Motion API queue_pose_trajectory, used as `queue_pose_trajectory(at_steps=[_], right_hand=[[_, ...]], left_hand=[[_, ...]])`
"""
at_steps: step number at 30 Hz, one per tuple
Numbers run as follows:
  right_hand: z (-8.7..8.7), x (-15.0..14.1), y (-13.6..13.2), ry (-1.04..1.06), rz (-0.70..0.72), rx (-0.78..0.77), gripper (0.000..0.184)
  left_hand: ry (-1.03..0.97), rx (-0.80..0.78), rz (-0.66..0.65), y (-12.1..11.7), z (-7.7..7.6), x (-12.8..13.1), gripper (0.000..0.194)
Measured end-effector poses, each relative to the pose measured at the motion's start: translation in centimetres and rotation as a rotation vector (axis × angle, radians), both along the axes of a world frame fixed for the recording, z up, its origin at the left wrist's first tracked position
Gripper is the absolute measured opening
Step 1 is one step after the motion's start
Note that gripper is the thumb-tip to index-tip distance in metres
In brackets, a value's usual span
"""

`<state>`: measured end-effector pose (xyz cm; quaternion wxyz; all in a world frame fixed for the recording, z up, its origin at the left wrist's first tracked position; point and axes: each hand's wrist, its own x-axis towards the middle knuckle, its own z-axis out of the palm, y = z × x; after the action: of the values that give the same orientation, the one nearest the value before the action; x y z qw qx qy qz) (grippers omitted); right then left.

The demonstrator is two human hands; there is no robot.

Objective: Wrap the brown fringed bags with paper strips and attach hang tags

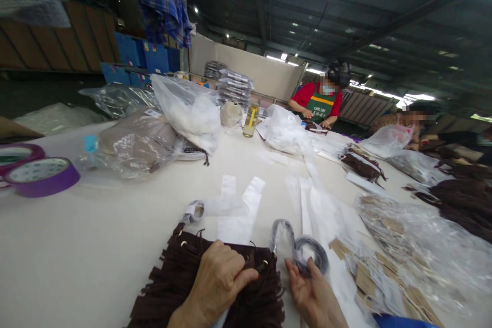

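Note:
A dark brown fringed bag with gold eyelets along its top edge lies on the table in front of me. My left hand is closed over the upper part of the bag, thumb towards the eyelets; its fingertips are hidden. To the right, my right hand pinches a coiled dark strap in clear plastic between thumb and fingers. That strap runs back in a loop to the bag's right top corner. A shorter wrapped strap end curls at the left corner. White sheets lie just beyond the bag.
Purple tape rolls sit at the left, near a plastic-bagged taupe item. A yellowish bottle stands farther back. Cardboard tags and clear plastic bags spread at the right. A co-worker in a green apron works across the table.

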<state>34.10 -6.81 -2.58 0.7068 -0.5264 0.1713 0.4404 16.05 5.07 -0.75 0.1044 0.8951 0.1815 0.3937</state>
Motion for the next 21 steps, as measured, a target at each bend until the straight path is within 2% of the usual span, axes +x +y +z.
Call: queue_pose_trajectory(at_steps=[3, 6, 8, 11, 12, 13, 15, 16, 18, 20, 21], right_hand=[[0.9, 1.7, 2.2, -0.123, -0.105, -0.015, 0.018], [3.9, 3.5, 5.1, -0.288, -0.157, 0.078, 0.012], [6.2, 3.8, 7.5, -0.4, -0.134, 0.176, 0.006], [8.6, 2.5, 11.1, -0.696, -0.007, 0.259, 0.023], [9.0, 1.8, 12.1, -0.878, 0.113, 0.25, 0.028], [9.2, 1.0, 12.8, -1.084, 0.297, 0.23, 0.031], [8.9, -0.6, 13.7, -1.448, 0.826, 0.188, 0.028], [8.7, -1.2, 13.9, -1.529, 1.12, 0.19, 0.026], [8.0, -2.5, 14.0, -1.514, 1.606, 0.25, 0.028], [7.2, -3.6, 14.1, -1.407, 1.912, 0.327, 0.027], [6.7, -4.2, 14.2, -1.354, 1.991, 0.34, 0.023]], left_hand=[[-0.034, 0.0, -0.01, -0.1, 0.4, -0.2, 0.049], [-0.041, -0.001, -0.036, -0.3, 0.6, -0.2, 0.049], [-0.036, -0.009, -0.047, -0.4, 0.7, -0.1, 0.049], [-0.064, -0.002, -0.047, -0.5, 0.7, 0.2, 0.05], [-0.082, 0.011, -0.042, -0.5, 0.7, 0.2, 0.05], [-0.097, 0.024, -0.029, -0.5, 0.7, 0.3, 0.05], [-0.132, 0.057, 0.007, -0.4, 0.7, 0.3, 0.05], [-0.149, 0.072, 0.023, -0.4, 0.8, 0.3, 0.05], [-0.184, 0.097, 0.047, -0.3, 0.9, 0.3, 0.05], [-0.208, 0.116, 0.056, -0.3, 1.1, 0.3, 0.05], [-0.208, 0.123, 0.057, -0.3, 1.2, 0.3, 0.051]])
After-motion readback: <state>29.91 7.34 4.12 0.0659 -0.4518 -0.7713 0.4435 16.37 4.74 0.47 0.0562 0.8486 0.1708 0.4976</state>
